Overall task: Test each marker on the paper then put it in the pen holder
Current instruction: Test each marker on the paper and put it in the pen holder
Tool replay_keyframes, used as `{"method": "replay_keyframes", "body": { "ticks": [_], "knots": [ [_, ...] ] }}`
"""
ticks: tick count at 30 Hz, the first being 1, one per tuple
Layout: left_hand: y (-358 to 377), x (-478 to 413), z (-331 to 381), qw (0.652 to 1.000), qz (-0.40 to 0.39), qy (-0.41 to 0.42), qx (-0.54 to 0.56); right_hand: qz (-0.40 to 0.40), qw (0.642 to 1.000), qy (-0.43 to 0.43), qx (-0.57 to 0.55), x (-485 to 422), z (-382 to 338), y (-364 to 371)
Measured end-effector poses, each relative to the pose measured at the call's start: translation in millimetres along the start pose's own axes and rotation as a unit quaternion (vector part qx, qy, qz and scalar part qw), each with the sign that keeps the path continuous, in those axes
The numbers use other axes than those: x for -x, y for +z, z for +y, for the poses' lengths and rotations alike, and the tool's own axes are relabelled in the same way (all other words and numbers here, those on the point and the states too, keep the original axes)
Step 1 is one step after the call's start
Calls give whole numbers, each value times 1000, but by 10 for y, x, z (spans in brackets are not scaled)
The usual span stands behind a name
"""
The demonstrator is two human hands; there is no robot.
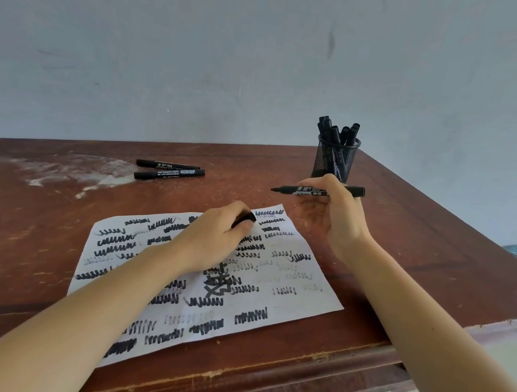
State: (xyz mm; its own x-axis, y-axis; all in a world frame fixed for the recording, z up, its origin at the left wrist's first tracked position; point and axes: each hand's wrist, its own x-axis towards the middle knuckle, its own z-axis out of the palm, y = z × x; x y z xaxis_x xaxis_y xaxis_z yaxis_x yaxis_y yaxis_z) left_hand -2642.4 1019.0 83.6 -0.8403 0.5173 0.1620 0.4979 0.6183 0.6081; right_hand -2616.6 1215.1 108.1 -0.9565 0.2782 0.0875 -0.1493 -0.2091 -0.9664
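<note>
Holding one black marker up off the worktop, the right hand has its grip closed round the middle of it, fingers and thumb pinching the smooth plastic body. The marker lies level in the air, just in front of the pen holder. Its bare tip points left and its back end sticks out to the right. The left hand rests on the far part of the paper, and its grip is curled round a small black thing that looks to me like the cap. A marker like this should be light and stiff, so it will not bend or break easily. The plastic is smooth, though, and I think it could slip or roll in loose fingers. The middle is the best place to hold it, well away from the inky tip, which would stain skin. For writing, I would slide the fingers a bit nearer the tip. The paper is thin and full of scribbles, and it could slide if no hand holds it down. The pen holder is wire mesh with several markers standing in it, so it may be light enough to tip if bumped. Two more markers lie side by side on the worktop, far to the left.
</note>
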Motion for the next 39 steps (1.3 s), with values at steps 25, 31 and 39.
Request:
{"method": "replay_keyframes", "body": {
  "ticks": [25,31,39],
  "knots": [
    [-23,3,30,976,198,85,-30,-105,989,-19,98,33,26,-22],
    [-94,29,60,980,191,59,15,-113,992,64,11,2,13,-56],
    [-139,39,67,994,91,42,49,-146,984,81,-55,11,-10,-46]
  ]
}}
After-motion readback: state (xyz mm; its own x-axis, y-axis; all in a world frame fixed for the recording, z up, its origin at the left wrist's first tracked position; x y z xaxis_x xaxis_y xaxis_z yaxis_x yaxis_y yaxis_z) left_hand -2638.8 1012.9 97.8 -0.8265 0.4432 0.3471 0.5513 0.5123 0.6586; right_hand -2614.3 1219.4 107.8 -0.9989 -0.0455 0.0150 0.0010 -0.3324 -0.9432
